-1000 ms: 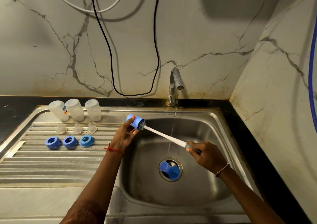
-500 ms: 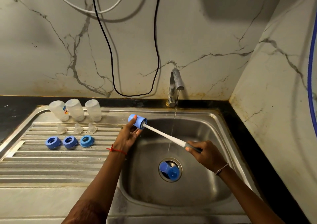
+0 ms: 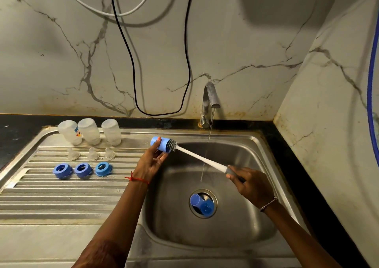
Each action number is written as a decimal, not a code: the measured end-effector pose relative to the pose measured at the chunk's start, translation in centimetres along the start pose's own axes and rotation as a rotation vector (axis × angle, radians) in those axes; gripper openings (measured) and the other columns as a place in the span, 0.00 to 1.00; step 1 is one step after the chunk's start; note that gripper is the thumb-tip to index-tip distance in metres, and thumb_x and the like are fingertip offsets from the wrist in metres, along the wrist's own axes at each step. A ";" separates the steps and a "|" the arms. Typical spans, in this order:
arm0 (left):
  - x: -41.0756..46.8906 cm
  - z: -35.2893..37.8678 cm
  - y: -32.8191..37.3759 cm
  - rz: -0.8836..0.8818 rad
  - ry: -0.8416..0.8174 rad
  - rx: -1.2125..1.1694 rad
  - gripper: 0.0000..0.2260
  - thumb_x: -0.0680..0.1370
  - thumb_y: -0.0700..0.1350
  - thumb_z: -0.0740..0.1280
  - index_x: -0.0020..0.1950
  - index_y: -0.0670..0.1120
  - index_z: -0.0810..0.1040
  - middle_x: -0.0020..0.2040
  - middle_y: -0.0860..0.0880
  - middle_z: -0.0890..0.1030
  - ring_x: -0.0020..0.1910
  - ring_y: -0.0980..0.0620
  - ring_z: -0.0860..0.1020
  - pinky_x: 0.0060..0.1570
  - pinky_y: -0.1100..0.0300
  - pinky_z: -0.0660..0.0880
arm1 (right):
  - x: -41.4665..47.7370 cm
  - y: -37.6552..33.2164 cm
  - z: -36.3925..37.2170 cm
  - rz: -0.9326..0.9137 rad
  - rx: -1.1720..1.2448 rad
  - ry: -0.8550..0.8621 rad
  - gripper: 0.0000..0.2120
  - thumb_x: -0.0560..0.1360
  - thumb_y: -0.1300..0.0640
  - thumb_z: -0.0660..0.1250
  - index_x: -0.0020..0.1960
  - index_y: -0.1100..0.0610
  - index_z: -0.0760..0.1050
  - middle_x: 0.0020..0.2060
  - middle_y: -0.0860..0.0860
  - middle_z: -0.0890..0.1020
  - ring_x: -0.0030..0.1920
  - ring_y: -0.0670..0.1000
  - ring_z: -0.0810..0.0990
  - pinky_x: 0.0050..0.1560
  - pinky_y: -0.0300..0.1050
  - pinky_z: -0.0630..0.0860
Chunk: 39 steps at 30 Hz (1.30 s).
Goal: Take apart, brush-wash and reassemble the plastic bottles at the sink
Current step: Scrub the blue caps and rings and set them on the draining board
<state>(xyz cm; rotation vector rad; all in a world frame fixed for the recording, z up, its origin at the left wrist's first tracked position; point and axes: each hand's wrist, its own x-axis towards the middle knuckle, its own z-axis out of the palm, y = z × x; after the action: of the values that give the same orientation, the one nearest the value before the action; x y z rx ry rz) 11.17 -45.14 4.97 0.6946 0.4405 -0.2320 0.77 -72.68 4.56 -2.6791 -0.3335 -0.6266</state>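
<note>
The blue cap (image 3: 162,144) is in my left hand (image 3: 150,163), pinched between thumb and fingers, at about eleven o'clock from the drain. My right hand (image 3: 252,182) squeezes the handle of the brush (image 3: 202,159) at two o'clock from the drain, and the bristles poke into the cap's open end. The cap looks wet and small — if I push too hard, it may pop out and drop into the sink (image 3: 235,226). Another cap (image 3: 200,203) lies in the drain hole — I think it could get stuck there. The bottles (image 3: 90,131) stand at nine o'clock from my cap.
</note>
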 end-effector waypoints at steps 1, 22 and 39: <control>0.0 0.0 0.0 0.001 0.015 -0.002 0.19 0.77 0.40 0.66 0.66 0.36 0.68 0.54 0.37 0.76 0.49 0.44 0.79 0.40 0.55 0.81 | -0.1 0.0 0.2 0.000 -0.002 -0.006 0.16 0.72 0.46 0.61 0.47 0.54 0.84 0.26 0.50 0.80 0.25 0.48 0.78 0.24 0.33 0.67; 0.2 0.5 -0.7 -0.048 0.024 -0.173 0.11 0.80 0.38 0.61 0.61 0.36 0.70 0.68 0.34 0.68 0.66 0.38 0.71 0.63 0.46 0.67 | -2.9 -0.8 0.7 0.202 0.435 -0.001 0.23 0.72 0.40 0.63 0.49 0.59 0.82 0.25 0.48 0.76 0.25 0.42 0.72 0.25 0.38 0.69; 0.9 0.1 -0.8 -0.090 0.020 -0.311 0.22 0.80 0.40 0.62 0.72 0.35 0.62 0.67 0.31 0.68 0.66 0.36 0.71 0.68 0.50 0.67 | -3.4 -0.8 2.2 0.399 0.594 -0.210 0.14 0.77 0.58 0.64 0.38 0.67 0.76 0.20 0.45 0.66 0.23 0.43 0.63 0.26 0.39 0.62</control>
<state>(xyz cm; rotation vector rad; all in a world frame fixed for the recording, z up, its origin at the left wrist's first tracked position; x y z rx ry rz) 11.73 -45.82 4.15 0.3733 0.5150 -0.2355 -1.56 -71.59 1.41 -2.1424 -0.0199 -0.0966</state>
